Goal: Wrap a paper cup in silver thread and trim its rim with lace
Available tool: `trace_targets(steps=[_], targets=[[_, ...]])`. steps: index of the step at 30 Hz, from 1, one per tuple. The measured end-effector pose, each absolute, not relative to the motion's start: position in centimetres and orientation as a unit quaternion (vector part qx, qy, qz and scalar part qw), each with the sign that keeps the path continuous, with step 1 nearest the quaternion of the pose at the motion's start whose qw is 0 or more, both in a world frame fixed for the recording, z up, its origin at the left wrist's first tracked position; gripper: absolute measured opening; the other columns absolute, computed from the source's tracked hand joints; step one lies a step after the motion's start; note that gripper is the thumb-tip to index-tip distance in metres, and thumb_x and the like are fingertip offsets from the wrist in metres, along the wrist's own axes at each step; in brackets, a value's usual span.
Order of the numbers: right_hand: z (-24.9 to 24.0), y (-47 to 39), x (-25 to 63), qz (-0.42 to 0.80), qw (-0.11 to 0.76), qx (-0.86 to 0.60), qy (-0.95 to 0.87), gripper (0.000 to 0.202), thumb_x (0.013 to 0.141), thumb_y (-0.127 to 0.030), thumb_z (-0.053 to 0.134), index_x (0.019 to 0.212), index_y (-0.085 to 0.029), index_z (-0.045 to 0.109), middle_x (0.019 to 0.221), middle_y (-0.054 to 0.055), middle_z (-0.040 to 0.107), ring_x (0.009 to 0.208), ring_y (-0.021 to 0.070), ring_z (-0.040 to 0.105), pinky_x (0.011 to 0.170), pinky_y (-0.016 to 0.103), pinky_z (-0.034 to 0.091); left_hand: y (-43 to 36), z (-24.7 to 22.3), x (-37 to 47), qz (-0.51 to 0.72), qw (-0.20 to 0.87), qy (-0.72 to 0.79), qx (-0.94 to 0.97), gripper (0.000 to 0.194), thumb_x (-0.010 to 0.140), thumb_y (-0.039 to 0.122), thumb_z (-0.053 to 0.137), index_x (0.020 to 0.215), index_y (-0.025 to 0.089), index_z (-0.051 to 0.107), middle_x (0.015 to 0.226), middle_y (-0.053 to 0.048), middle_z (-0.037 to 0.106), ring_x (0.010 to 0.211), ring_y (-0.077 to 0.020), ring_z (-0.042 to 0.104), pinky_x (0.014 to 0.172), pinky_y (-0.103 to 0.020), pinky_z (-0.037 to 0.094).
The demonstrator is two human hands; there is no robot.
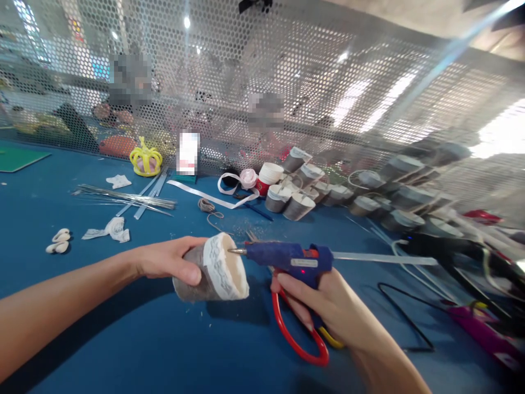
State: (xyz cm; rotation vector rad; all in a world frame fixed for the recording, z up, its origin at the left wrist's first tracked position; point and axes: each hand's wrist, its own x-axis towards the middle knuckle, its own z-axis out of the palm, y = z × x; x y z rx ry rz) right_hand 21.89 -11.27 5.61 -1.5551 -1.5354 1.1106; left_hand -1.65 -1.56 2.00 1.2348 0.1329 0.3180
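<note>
Currently, the left hand (174, 261) is wrapped around a grey cup (213, 273), tipped sideways above the blue worktop (164, 342), while the right hand (322, 301) is clamped round a blue glue gun (283, 260), its nozzle (238, 251) at the cup's lace-banded end and a red loop handle (322, 358) just below the gun.

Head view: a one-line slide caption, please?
Left hand holds a lace-trimmed grey cup tipped sideways while the right hand points a blue glue gun at its trimmed end.
</note>
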Motion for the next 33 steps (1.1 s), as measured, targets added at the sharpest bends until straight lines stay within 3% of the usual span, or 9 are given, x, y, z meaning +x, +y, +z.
trace_targets(steps=[3,7,11,15,19,27,33], targets=[[5.6,-11.4,21.9,0.406,0.358,-0.595,-0.595,0.032,0.078,-0.046,0.055,0.067,-0.016,0.059,0.032,-0.006,0.042,0.031,0.0063,0.036,0.036,0.020,0.032,-1.3,2.2,-1.7,0.200,0.744,0.110,0.627,0.071,0.056,0.044,0.075,0.115,0.015,0.050,0.098,-0.007,0.061,0.083,-0.0160,0.057,0.069,-0.022,0.045],[5.4,-11.5,21.8,0.300,0.385,-0.630,-0.604,0.033,0.077,-0.049,0.053,0.065,-0.019,0.059,0.034,-0.006,0.043,0.032,0.0091,0.041,0.038,0.022,0.038,-1.4,2.1,-1.3,0.307,0.579,0.241,0.716,0.067,0.055,0.031,0.077,0.112,0.018,0.044,0.106,-0.006,0.056,0.096,-0.0196,0.053,0.082,-0.029,0.044],[4.8,-11.1,22.6,0.138,0.313,-0.664,-0.665,0.037,0.077,-0.044,0.053,0.048,-0.022,0.058,0.034,-0.002,0.049,0.033,0.0120,0.049,0.041,0.024,0.042,-1.6,1.5,-0.8,0.358,0.439,0.327,0.757,0.066,0.056,0.037,0.075,0.109,0.019,0.040,0.103,-0.006,0.056,0.093,-0.0219,0.055,0.081,-0.035,0.045],[3.9,-10.9,23.9,-0.003,0.230,-0.595,-0.770,0.027,0.079,-0.027,0.046,0.077,-0.025,0.074,0.037,0.001,0.052,0.038,0.0184,0.053,0.043,0.030,0.042,-1.9,1.4,-0.6,0.370,0.350,0.358,0.783,0.070,0.053,0.043,0.076,0.108,0.020,0.038,0.104,-0.006,0.057,0.093,-0.0238,0.056,0.080,-0.037,0.045],[3.3,-10.9,24.4,-0.123,0.187,-0.547,-0.807,0.034,0.080,-0.018,0.042,0.095,-0.023,0.072,0.034,0.001,0.048,0.039,0.0205,0.051,0.047,0.033,0.044,-2.2,1.5,-0.6,0.368,0.325,0.358,0.794,0.072,0.051,0.046,0.076,0.107,0.020,0.038,0.102,-0.007,0.058,0.092,-0.0247,0.058,0.077,-0.036,0.047],[3.3,-10.9,23.9,-0.055,0.242,-0.580,-0.776,0.024,0.078,-0.026,0.052,0.091,-0.022,0.071,0.033,0.000,0.044,0.040,0.0209,0.052,0.046,0.033,0.044,-2.7,1.9,-0.3,0.358,0.327,0.341,0.805,0.072,0.052,0.046,0.075,0.107,0.019,0.037,0.102,-0.008,0.059,0.091,-0.0245,0.059,0.076,-0.036,0.048],[3.0,-11.0,24.2,-0.144,0.161,-0.560,-0.800,0.033,0.078,-0.012,0.046,0.096,-0.024,0.071,0.035,0.001,0.048,0.040,0.0225,0.054,0.046,0.035,0.046,-2.8,2.0,-0.3,0.361,0.313,0.354,0.804,0.070,0.053,0.046,0.075,0.107,0.020,0.038,0.102,-0.007,0.059,0.090,-0.0240,0.059,0.074,-0.036,0.047]])
